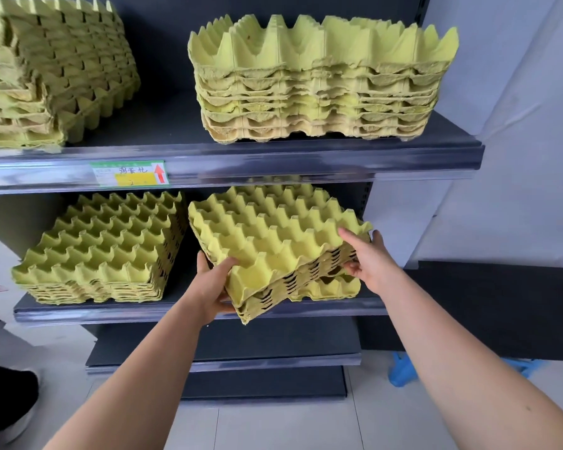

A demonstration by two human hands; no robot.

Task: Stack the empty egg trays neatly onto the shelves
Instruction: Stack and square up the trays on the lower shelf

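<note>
Dark shelves [306, 157] — egg-tray stacks [316, 102]

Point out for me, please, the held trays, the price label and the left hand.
held trays [273, 235]: head view, top tray's cups.
price label [127, 179]: head view, its yellow patch.
left hand [211, 285]: head view, back of the hand.

1. The tray bundle [273, 251] is several nested yellow-green pulp trays, cups up. It is tilted and turned askew, and its near corner juts past the front edge of the middle shelf [111, 311].
2. Its right side lies over a low stack [332, 289] on that shelf.
3. The left stack [101, 251] sits squarely just beside it.
4. The upper shelf [306, 155] carries two taller piles — the right stack [319, 92] fairly even, the far-left stack [46, 76] uneven and partly leaning.
</note>
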